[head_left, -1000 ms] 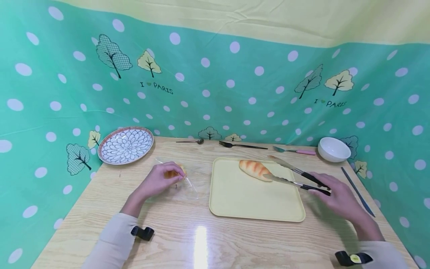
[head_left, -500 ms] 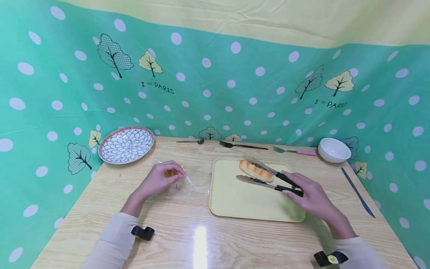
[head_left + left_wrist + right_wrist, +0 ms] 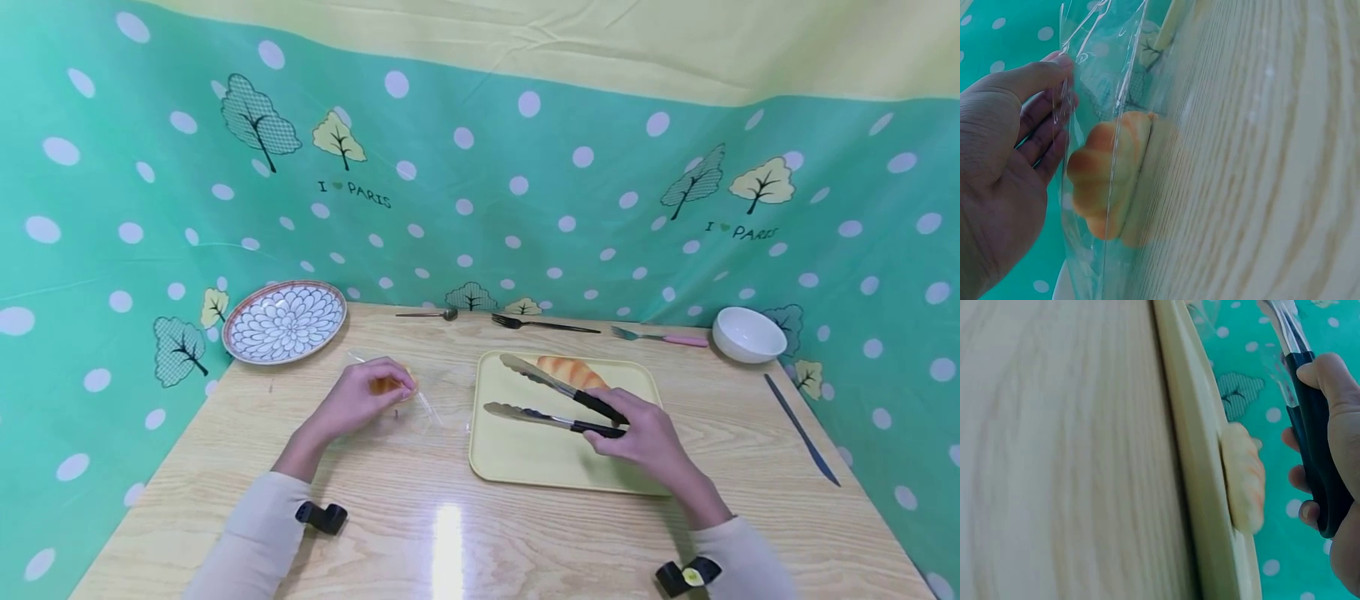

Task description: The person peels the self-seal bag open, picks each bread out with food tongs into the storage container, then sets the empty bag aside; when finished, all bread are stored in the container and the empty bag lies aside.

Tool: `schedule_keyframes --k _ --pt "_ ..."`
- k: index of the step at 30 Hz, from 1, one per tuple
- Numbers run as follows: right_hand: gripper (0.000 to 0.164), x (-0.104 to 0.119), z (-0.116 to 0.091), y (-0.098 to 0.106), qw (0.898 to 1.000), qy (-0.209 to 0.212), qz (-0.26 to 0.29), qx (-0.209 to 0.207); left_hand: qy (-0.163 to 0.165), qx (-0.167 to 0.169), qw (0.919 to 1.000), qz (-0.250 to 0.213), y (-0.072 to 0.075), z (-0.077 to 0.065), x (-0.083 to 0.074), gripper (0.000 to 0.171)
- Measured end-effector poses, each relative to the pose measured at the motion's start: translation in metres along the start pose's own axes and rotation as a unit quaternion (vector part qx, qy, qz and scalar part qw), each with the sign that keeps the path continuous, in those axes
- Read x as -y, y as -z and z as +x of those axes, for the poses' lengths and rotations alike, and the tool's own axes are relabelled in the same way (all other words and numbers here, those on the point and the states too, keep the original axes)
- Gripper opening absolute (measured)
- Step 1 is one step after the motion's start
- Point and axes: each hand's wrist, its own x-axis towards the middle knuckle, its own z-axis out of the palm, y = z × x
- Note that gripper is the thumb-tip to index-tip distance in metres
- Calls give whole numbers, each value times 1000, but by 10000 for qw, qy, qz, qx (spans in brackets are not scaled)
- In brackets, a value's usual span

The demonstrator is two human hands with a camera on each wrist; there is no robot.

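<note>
My left hand (image 3: 363, 396) pinches the edge of a clear plastic bag (image 3: 1125, 84) between thumb and fingers. Within the bag lies a flower-shaped bread roll (image 3: 1107, 178), partly covered by that hand in the head view. Metal tongs with black handles (image 3: 600, 407) are gripped in my right hand (image 3: 647, 432), their two arms spread apart with nothing between them. They hover over the pale yellow tray (image 3: 525, 462), pointing left. On the tray's far side sits an oblong scored loaf (image 3: 570, 371), partly hidden by the tongs and right hand; it also shows in the right wrist view.
A patterned plate (image 3: 285, 322) stands at the back left. Along the back lie a small spoon (image 3: 448, 315), a black fork (image 3: 543, 325) and a pink-handled fork (image 3: 675, 339). A white bowl (image 3: 748, 335) and a knife (image 3: 802, 429) are at the right. Behind hangs a dotted curtain (image 3: 480, 225).
My right hand has carried the tongs left across the tray, past the loaf, which stays on the tray. My left hand keeps its place at the bag.
</note>
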Motion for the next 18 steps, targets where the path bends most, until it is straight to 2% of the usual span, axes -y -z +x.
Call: schedule_keyframes --k 5,10,18 --pt "63 8 4 -11 10000 -11 98 5 31 22 10000 -42 1 0 -1 14" --pt "69 13 7 -18 9996 277 -28 12 23 22 10000 -61 0 0 0 14" --pt "64 19 9 -19 9996 177 -200 73 -35 -27 10000 3 0 0 0 16"
